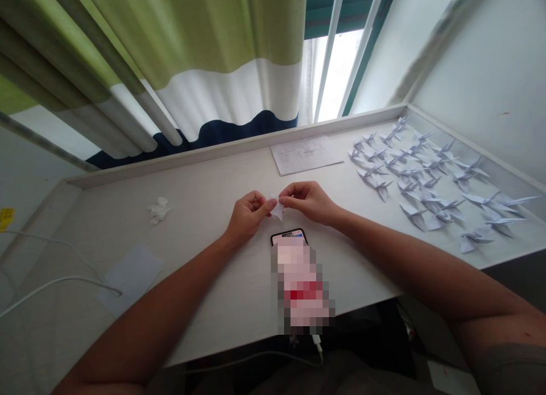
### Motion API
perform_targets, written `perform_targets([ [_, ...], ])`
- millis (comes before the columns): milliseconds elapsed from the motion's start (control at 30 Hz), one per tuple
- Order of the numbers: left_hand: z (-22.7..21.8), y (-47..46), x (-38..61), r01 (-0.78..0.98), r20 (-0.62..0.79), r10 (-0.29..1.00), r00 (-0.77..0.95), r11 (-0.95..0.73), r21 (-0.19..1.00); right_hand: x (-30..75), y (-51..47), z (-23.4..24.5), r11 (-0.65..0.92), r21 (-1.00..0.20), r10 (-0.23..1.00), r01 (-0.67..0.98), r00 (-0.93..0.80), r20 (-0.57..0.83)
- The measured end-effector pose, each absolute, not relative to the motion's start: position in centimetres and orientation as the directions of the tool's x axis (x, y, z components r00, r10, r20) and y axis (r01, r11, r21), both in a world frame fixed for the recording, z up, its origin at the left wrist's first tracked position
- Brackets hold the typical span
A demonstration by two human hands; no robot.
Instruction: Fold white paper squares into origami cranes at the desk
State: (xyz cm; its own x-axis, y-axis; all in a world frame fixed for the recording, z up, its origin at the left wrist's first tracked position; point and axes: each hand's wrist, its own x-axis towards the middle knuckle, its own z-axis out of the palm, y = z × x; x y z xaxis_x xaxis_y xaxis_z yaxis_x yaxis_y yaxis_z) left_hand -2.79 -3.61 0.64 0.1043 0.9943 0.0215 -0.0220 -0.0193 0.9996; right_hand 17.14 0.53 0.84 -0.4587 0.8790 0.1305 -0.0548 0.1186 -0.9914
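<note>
Between my two hands is a small folded piece of white paper [278, 210], raised a little over the white table. My left hand [251, 213] pinches its left side between thumb and fingers. At its upper right edge my right hand [306, 200] grips it, also with thumb and fingertips. The paper's exact folds are too small to make out. Just below the hands lies a phone [294, 241], its screen largely blurred out and a cable plugged into its near end.
Many folded paper cranes [413, 179] stand on the right of the table [205, 173]. A printed sheet [305, 154] lies at the back. On the left are a crumpled tissue [159, 211], a white paper sheet [132, 275] and a white cable [63, 280]. Curtains [191, 54] hang behind.
</note>
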Motion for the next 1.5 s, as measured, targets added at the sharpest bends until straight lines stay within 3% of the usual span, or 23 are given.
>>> perform_targets([
  [167, 0.74, -3.52, -2.92, -0.091, -0.015, 0.993, 0.120, 0.026, 0.996, 17.30, 0.72, 0.31, 0.156, -0.986, 0.889, -0.058, -0.426, 0.166],
  [467, 0.62, -3.68, -2.81, -0.021, -0.046, 0.977, 0.210, 0.052, 0.998, 17.18, 0.54, 0.23, 0.358, -0.929, 0.841, 0.092, -0.464, 0.278],
  [800, 0.36, -2.96, -3.17, -0.042, -0.008, 0.989, 0.150, 0.015, 0.999, 17.11, 0.04, 0.63, 0.481, -0.870, 0.782, 0.105, -0.499, 0.373],
  [1000, 0.54, -2.94, -3.27, -0.078, -0.029, 0.992, 0.124, 0.038, 0.996, 17.11, 0.10, 0.60, 0.456, -0.884, 0.792, 0.109, -0.502, 0.347],
  [1233, 0.13, -3.57, -2.84, -0.033, 0.015, 0.986, 0.169, -0.010, 0.999, 17.03, 0.40, 0.26, 0.177, -0.984, 0.883, 0.028, -0.445, 0.147],
  [1500, 0.20, -3.70, -2.77, -0.003, 0.049, 0.991, 0.121, -0.049, 0.999, 17.13, 0.63, -0.03, 0.198, -0.980, 0.887, 0.009, -0.427, 0.175],
])
